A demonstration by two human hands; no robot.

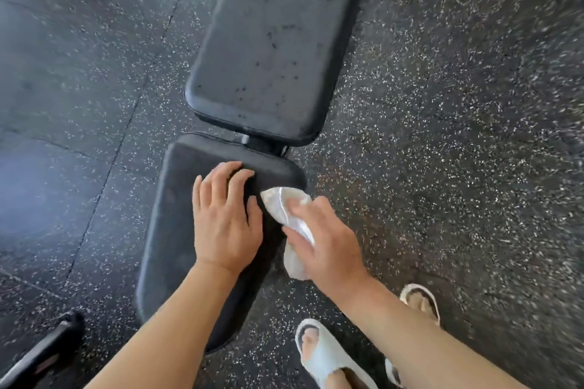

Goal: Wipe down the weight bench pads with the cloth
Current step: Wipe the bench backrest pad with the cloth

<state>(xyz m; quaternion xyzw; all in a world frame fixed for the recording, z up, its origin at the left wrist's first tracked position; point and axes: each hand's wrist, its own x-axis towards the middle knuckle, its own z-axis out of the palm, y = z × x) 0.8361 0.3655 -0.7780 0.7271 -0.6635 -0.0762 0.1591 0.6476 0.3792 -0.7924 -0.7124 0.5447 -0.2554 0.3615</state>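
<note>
Two unbranded pads (271, 41), white cloth (284, 208)

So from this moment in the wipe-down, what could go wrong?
The back pad carries dark specks and looks unwiped; it could get skipped. The right hand works the cloth at the seat pad edge, so the middle under the resting left hand may be missed.

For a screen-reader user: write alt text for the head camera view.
A person's right hand presses a white cloth against the right edge of a black bench seat pad while the left hand rests flat on it. The droplet-speckled back pad lies beyond, on speckled rubber flooring.
</note>
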